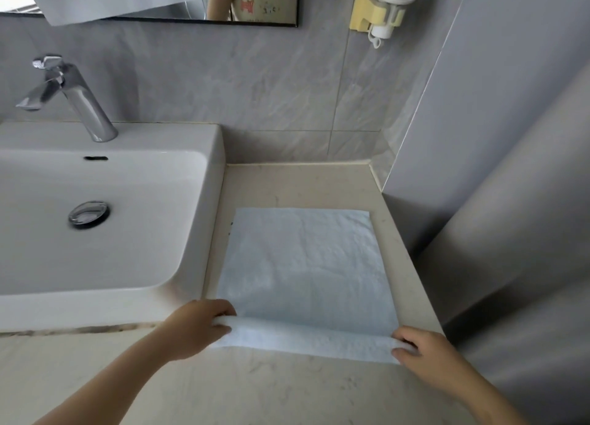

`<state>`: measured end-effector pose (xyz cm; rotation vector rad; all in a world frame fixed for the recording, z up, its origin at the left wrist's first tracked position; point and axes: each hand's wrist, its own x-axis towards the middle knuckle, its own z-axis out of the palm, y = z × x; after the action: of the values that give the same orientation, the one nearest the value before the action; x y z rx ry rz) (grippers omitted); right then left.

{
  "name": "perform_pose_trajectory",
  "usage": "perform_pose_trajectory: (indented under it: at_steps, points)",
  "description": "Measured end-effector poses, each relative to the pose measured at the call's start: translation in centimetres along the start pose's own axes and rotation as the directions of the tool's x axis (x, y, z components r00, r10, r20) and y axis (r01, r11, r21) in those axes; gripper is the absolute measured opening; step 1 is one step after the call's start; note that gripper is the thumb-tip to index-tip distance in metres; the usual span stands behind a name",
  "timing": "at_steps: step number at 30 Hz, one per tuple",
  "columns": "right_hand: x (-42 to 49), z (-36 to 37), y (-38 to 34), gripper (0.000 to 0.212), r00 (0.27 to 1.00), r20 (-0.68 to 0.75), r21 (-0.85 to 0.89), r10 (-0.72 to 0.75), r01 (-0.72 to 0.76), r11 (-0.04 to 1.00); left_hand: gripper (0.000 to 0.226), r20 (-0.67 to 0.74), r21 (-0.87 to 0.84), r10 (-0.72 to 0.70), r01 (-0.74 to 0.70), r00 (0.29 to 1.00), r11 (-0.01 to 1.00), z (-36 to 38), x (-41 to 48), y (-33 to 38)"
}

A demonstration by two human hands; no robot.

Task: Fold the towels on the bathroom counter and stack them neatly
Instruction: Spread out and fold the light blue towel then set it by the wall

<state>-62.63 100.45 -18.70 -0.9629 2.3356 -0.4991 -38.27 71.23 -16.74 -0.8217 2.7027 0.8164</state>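
While I look down through the head camera, a pale blue towel (306, 265) lies spread flat on the beige stone counter (287, 392), just to the right of the white sink (214, 175). Its left edge runs close along the sink's outer wall, and its far edge stops short of the grey tiled wall (255, 82). Only this one towel is in view.

I see both hands at the towel's near edge. The left hand (194, 332) has its fingers curled round the near left corner and pinches the cloth between thumb and fingers. The right hand (427, 351) pinches the near right corner the same way, with the fabric bunched under its fingertips. Between the two hands the near edge is raised off the counter and turned over into a soft roll, while the rest of the towel lies flat, with light creases across its middle.

A chrome faucet (73, 102) stands at the back of the sink, and a chrome drain plug (88, 216) sits in the basin. Above, the lower edge of a mirror (255, 9) shows, and to its right a yellow wall holder (373, 12) carries a white appliance with its cord coiled up.
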Motion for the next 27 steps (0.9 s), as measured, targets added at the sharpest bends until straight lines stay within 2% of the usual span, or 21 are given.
perform_pose_trajectory:
  at_steps: [2, 4, 6, 8, 9, 13, 16, 19, 22, 25, 27]
  points:
    - [0.1, -0.6, -0.2, 0.027, 0.995, -0.081, 0.186, 0.060, -0.044, 0.982, 0.011, -0.090, -0.305, -0.103, 0.071, 0.991, 0.950, -0.1, 0.1, -0.3]
    - [0.6, -1.3, -0.7, 0.023, 0.970, -0.205, 0.410, 0.130, -0.036, 0.912, 0.006, -0.178, -0.599, -0.241, 0.089, 0.954, 0.796, 0.1, 0.5, 0.1]
    - [1.4, -1.8, -1.8, 0.015, 0.937, -0.285, 0.554, 0.200, -0.010, 0.833, 0.010, -0.195, -0.744, -0.348, 0.093, 0.917, 0.662, 0.6, 1.1, 0.9]
    - [2.3, -1.7, -3.0, 0.008, 0.927, -0.302, 0.595, 0.222, 0.001, 0.804, 0.012, -0.188, -0.784, -0.407, 0.113, 0.894, 0.610, 1.2, 1.9, 1.7]
    - [2.7, -1.4, -3.4, 0.007, 0.932, -0.291, 0.593, 0.217, -0.003, 0.805, 0.015, -0.189, -0.776, -0.420, 0.127, 0.888, 0.618, 1.4, 2.3, 2.1]
    - [3.6, 0.0, -2.9, 0.005, 0.954, -0.190, 0.519, 0.233, -0.104, 0.849, 0.035, -0.225, -0.616, -0.443, 0.226, 0.868, 0.755, 2.1, 2.7, 2.4]
    - [3.2, 0.1, -1.7, 0.008, 0.959, -0.143, 0.420, 0.246, -0.166, 0.892, 0.025, -0.209, -0.598, -0.429, 0.232, 0.879, 0.767, 2.3, 1.8, 2.3]
    - [2.4, -0.1, -0.3, 0.008, 0.970, -0.007, 0.351, 0.245, -0.227, 0.908, 0.023, -0.144, -0.560, -0.418, 0.274, 0.897, 0.781, 3.3, 0.7, 1.3]
    - [2.1, -0.4, 0.3, 0.008, 0.970, 0.085, 0.360, 0.226, -0.242, 0.901, 0.021, -0.101, -0.629, -0.429, 0.277, 0.898, 0.727, 3.8, 0.2, 0.8]
    - [2.4, -1.4, -0.5, 0.002, 0.970, -0.012, 0.506, 0.243, -0.203, 0.838, 0.013, -0.088, -0.785, -0.453, 0.219, 0.887, 0.580, 2.6, 0.6, 1.9]
    - [3.1, -2.4, -1.5, 0.002, 0.958, -0.087, 0.618, 0.272, -0.162, 0.769, 0.011, -0.123, -0.832, -0.466, 0.165, 0.876, 0.530, 1.4, 1.8, 2.4]
